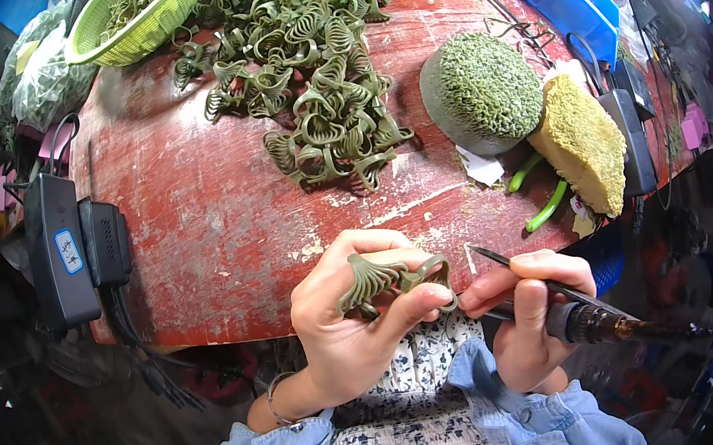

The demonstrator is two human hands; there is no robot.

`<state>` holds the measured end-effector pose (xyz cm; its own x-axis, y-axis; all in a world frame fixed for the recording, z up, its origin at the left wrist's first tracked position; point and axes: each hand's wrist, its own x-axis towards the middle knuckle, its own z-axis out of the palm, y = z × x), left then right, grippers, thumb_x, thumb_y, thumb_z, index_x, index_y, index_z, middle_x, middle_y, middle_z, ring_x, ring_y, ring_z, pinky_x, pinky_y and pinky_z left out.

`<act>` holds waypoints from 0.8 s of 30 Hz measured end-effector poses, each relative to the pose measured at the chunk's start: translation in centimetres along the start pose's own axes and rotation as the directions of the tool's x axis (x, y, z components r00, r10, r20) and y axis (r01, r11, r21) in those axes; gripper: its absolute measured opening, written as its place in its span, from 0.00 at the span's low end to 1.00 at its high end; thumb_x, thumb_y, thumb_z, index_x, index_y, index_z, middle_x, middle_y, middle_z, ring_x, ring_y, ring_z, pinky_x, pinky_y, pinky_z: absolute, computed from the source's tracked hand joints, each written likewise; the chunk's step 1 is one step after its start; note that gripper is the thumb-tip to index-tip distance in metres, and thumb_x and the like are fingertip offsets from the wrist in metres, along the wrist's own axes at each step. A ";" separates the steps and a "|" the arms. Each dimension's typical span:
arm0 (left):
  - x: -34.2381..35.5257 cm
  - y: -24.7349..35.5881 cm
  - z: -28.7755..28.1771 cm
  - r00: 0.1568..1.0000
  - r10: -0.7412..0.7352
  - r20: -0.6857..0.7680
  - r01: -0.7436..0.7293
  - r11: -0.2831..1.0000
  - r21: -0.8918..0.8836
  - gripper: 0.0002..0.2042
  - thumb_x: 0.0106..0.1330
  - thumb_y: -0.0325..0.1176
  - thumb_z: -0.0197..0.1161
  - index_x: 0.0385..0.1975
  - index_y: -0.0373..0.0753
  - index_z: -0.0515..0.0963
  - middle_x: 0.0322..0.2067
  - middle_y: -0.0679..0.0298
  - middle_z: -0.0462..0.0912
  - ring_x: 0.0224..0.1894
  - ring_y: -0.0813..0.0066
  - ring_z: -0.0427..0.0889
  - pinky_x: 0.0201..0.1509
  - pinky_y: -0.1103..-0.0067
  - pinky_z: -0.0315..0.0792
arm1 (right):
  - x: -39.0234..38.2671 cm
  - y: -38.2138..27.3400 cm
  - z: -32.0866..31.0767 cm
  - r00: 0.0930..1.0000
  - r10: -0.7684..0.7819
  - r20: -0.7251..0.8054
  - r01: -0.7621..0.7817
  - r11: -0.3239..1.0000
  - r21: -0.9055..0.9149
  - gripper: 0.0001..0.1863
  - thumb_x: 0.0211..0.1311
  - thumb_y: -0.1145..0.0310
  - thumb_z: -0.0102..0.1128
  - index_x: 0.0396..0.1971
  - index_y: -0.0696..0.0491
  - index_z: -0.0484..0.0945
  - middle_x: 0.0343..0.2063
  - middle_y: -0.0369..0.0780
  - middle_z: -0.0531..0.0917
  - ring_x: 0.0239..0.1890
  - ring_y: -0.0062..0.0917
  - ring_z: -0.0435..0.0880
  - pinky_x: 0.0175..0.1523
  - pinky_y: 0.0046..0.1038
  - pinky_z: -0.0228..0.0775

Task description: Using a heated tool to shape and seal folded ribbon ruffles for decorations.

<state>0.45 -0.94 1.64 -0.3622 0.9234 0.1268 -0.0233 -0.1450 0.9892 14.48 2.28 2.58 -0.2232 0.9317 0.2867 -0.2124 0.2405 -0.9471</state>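
Note:
My left hand [331, 334] is closed on a dark green ribbed ring piece [370, 280], its fan of curved ribs facing up and a loop beside the thumb. Close by on the right, my right hand [530, 308] grips a slim dark pointed tool [491, 255], its tip just past the fingers. A thicker pen-shaped tool with a black collar and brown handle [617, 323] also lies in that hand, and its front end is partly hidden by the fingers. The fingertips of both hands nearly meet at the ring piece's loop.
Many similar green ring pieces [310, 75] are heaped on the red worn table [188, 245]. A green basket [94, 43] stands far left. On the right are a rough-topped green round block [483, 89], a yellow block [585, 143] and a blue bin [570, 1]. Black power boxes [58, 248] sit at the left edge.

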 end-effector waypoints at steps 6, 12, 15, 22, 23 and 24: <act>-0.1 -0.8 -0.2 0.997 0.076 0.017 -0.077 0.993 0.087 0.13 0.42 0.27 0.71 0.28 0.33 0.77 0.29 0.60 0.75 0.27 0.79 0.76 0.25 0.83 0.70 | -1.0 -0.7 -0.7 0.989 0.141 0.045 -0.144 0.988 0.059 0.09 0.60 0.71 0.48 0.36 0.62 0.67 0.23 0.47 0.78 0.23 0.27 0.80 0.30 0.25 0.75; -0.4 -0.1 0.1 0.973 0.230 0.034 -0.230 0.934 0.273 0.12 0.41 0.28 0.72 0.24 0.34 0.77 0.28 0.60 0.74 0.25 0.78 0.75 0.24 0.83 0.70 | -1.1 -0.4 0.2 0.994 0.099 -0.043 -0.101 0.995 -0.026 0.05 0.56 0.75 0.53 0.32 0.61 0.72 0.24 0.44 0.78 0.24 0.24 0.79 0.30 0.23 0.74; -0.6 0.0 0.3 0.969 0.246 0.038 -0.247 0.932 0.265 0.12 0.41 0.28 0.72 0.23 0.32 0.77 0.28 0.60 0.74 0.25 0.78 0.75 0.25 0.84 0.70 | -0.9 -0.6 -0.1 0.998 0.063 0.005 -0.062 0.992 -0.106 0.05 0.56 0.76 0.53 0.31 0.59 0.73 0.24 0.43 0.77 0.24 0.23 0.78 0.30 0.21 0.72; -0.8 -0.2 0.5 0.970 0.238 0.042 -0.241 0.953 0.186 0.13 0.39 0.27 0.73 0.23 0.33 0.77 0.28 0.61 0.73 0.24 0.78 0.75 0.24 0.84 0.70 | -1.1 -0.4 -0.5 0.997 -0.019 -0.078 0.019 1.000 -0.009 0.07 0.59 0.70 0.50 0.33 0.58 0.70 0.22 0.41 0.76 0.17 0.17 0.71 0.24 0.16 0.65; -0.9 -0.2 0.6 0.974 0.225 0.031 -0.227 0.959 0.169 0.13 0.39 0.27 0.73 0.24 0.33 0.77 0.28 0.61 0.73 0.24 0.78 0.75 0.24 0.84 0.71 | -1.1 -0.5 -0.7 0.997 -0.002 -0.077 0.001 1.000 -0.008 0.07 0.59 0.69 0.50 0.33 0.58 0.69 0.18 0.39 0.75 0.15 0.15 0.69 0.23 0.15 0.63; -0.9 -0.1 0.7 0.973 0.229 0.033 -0.231 0.959 0.166 0.13 0.39 0.27 0.73 0.24 0.33 0.77 0.28 0.61 0.73 0.24 0.78 0.75 0.24 0.84 0.71 | -1.1 -0.4 -1.0 0.996 0.003 -0.090 -0.003 1.000 0.001 0.07 0.59 0.70 0.50 0.31 0.58 0.69 0.16 0.38 0.74 0.15 0.14 0.69 0.21 0.14 0.61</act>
<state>1.41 -1.48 1.47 -0.3269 0.8771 0.3520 0.2159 -0.2933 0.9313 15.78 1.44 2.49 -0.1378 0.9532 0.2693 -0.2125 0.2371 -0.9480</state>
